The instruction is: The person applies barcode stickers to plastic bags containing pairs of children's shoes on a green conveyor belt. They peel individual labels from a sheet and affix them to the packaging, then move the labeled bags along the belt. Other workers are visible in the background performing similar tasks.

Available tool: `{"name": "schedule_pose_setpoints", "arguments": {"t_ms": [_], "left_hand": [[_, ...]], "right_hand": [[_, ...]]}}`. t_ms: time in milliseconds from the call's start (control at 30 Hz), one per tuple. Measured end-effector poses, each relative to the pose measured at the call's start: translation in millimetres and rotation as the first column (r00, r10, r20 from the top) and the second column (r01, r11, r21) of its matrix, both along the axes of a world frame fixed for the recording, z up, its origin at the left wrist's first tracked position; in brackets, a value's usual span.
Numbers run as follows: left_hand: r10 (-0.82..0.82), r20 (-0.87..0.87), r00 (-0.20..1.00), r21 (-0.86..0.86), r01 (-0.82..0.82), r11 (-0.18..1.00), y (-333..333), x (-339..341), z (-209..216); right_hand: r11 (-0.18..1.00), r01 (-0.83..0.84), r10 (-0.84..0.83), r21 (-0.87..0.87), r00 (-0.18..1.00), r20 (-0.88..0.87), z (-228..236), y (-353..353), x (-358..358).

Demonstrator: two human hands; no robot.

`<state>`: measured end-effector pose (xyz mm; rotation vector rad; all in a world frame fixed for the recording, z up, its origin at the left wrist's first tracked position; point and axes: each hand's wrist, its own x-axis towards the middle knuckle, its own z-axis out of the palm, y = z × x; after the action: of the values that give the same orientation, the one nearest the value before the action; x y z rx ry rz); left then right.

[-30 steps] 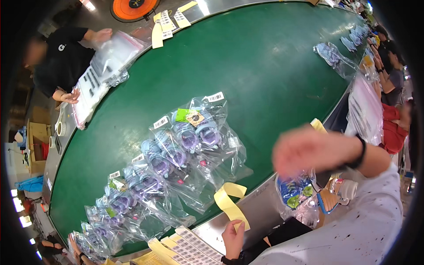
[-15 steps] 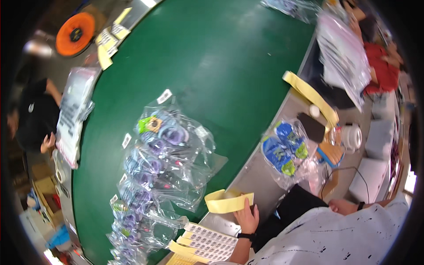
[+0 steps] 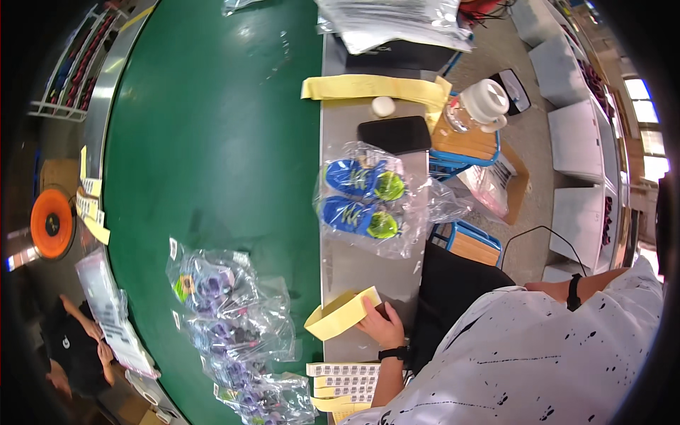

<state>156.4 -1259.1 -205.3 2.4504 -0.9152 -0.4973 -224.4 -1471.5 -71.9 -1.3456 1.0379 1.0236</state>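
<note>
My left hand (image 3: 383,326), with a black band at the wrist, pinches the end of a curled yellow paper strip (image 3: 331,323) over the metal table edge. My right hand (image 3: 542,286) is low beside the white speckled shirt; its fingers are largely hidden. Below the left hand lie sheets of printed labels (image 3: 345,382) on yellow backing. Blue shoes with green insides (image 3: 361,200) lie in a clear bag on the metal ledge. Several clear bags of purple-blue shoes (image 3: 212,280), with white tags, overlap in a row on the green tabletop (image 3: 212,142).
A black phone (image 3: 394,134), a white cap (image 3: 383,107) and another long yellow strip (image 3: 375,88) lie farther along the ledge. A lidded jug (image 3: 478,106) stands on a stool (image 3: 467,145). Across the table, a person in black (image 3: 74,347) stands near stacked plastic bags (image 3: 113,312).
My view has turned, so the table and everything on it appear shifted and rotated. My left hand keeps hold of the yellow paper strip. My right hand stays low by the shirt.
</note>
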Motion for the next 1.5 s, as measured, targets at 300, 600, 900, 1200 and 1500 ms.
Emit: {"name": "schedule_pose_setpoints", "arguments": {"t_ms": [300, 600, 900, 1200, 1500], "left_hand": [[0.071, -0.012, 0.997, 0.024, -0.071, 0.997, -1, -3, -5], [0.285, 0.126, 0.95, -0.096, -0.274, 0.957, -16, -17, -9], [0.416, 0.216, 0.883, -0.276, -0.354, 0.894, -34, -19, -9], [0.432, -0.569, 0.7, -0.368, -0.686, 0.627, -8, -205, 37], [0.982, -0.134, -0.131, 0.186, -0.977, -0.105, 162, -470, -160]], "right_hand": [[0.979, -0.171, 0.167, -0.107, 0.985, -0.052, 12, -59, -16], [0.921, -0.369, 0.369, -0.124, 0.929, -0.025, -98, -182, 17], [0.893, -0.388, 0.421, -0.229, 0.899, 0.12, -164, -255, 24], [0.772, -0.534, 0.623, -0.344, 0.743, 0.244, -187, -269, 60], [0.653, -0.628, 0.756, -0.422, 0.564, 0.332, -185, -251, 94]]}}
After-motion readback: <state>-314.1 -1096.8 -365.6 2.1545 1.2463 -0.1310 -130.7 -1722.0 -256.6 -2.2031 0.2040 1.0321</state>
